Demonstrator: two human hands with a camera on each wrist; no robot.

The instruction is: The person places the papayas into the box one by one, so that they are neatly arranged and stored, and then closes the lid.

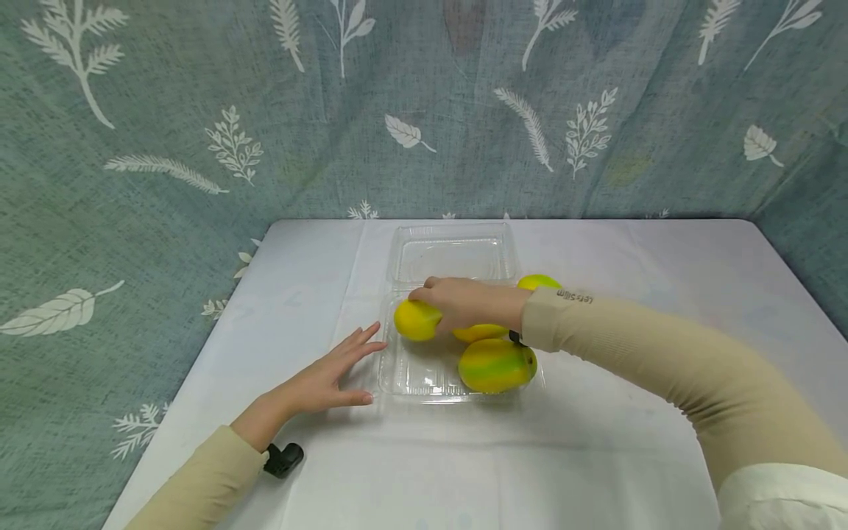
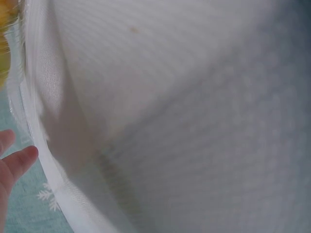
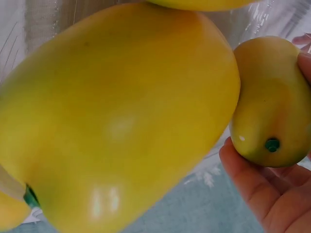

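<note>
The right hand (image 1: 464, 302) reaches across the clear plastic clamshell tray (image 1: 424, 379) and curls its fingers over a small yellow mango (image 1: 416, 321), which sits at the tray's left side; the right wrist view shows that same mango cradled between thumb and fingertips (image 3: 252, 179), touching a larger yellow mango (image 3: 116, 121) beside it. A yellow-and-green mango (image 1: 497, 364) lies in the tray's near right corner, just below the right wrist, and another yellow-green mango (image 1: 538, 281) peeks out behind the sleeve. The left hand (image 1: 327, 375) lies flat on the white tablecloth (image 1: 596, 442), fingers straight and relaxed, its fingertips just beside the tray's left edge, gripping nothing.
</note>
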